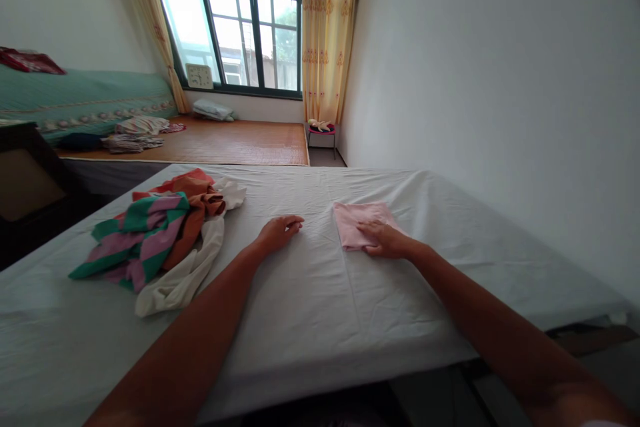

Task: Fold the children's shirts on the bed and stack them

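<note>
My right hand (383, 238) lies flat with its fingers spread on a pink garment (345, 220), which is folded into a neat square on the white sheet. The palm covers part of its near right side. To the left, my left hand (280, 232) rests on the sheet with loosely bent fingers and nothing in them. Further left is a heap of loose clothes: a green and pink striped garment (160, 213), a rust-brown one (187, 233), a white one (213, 247) and some orange-red cloth (193, 180) at the back.
The sheet-covered table (300, 320) ends at a near edge below my arms. A white wall (475, 80) runs along the right. Behind stand a bed with a brown mat (240, 140), clothes on it, and a small stool (323, 130). Dark furniture (30, 180) is at left.
</note>
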### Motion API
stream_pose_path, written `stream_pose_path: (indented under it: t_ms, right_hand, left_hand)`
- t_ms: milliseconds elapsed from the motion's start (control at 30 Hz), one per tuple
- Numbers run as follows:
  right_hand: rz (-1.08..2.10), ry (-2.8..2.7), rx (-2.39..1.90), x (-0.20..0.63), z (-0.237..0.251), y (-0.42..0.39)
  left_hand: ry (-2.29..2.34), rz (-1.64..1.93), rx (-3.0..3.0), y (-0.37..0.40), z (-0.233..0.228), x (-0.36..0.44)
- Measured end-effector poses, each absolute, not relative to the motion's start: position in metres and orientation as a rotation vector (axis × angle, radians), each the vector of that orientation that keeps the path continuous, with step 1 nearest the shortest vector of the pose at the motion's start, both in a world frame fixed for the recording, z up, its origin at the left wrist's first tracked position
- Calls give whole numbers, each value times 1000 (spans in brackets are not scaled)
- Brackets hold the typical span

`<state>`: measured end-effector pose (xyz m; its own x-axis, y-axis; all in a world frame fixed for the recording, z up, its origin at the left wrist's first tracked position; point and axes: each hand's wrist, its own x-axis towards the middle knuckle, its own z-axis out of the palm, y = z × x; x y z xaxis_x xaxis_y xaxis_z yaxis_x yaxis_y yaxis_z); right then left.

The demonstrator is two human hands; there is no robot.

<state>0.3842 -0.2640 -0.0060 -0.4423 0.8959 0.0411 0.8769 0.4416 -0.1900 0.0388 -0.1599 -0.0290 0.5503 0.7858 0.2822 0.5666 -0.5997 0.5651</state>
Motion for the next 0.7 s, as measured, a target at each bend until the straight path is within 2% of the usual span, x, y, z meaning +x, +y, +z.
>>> stream_pose_path:
  t_ms: [200,367,433,533,633,700]
  right_hand:
    - [-24,-2514,-1795,385,-18,-264]
    - [11,-2235,-1897,381,11,-251]
    - [159,-2024,-1845,385,31,-247]
    - [555,-1699,-1515,395,52,-246]
    - [943,-1361,-1296,410,57,-249]
    - [1067,-1215,-1234,424,57,-251]
  left_hand:
    - [1102,730,2426,-160,-30,39]
    - [1085,712,2414,-159,-29,39]
    - [1080,704,2413,-158,-29,38]
    - [1083,696,2420,-158,-28,39]
    - [1094,686,2425,-159,-26,39]
    - [1096,678,2422,-160,-25,40]
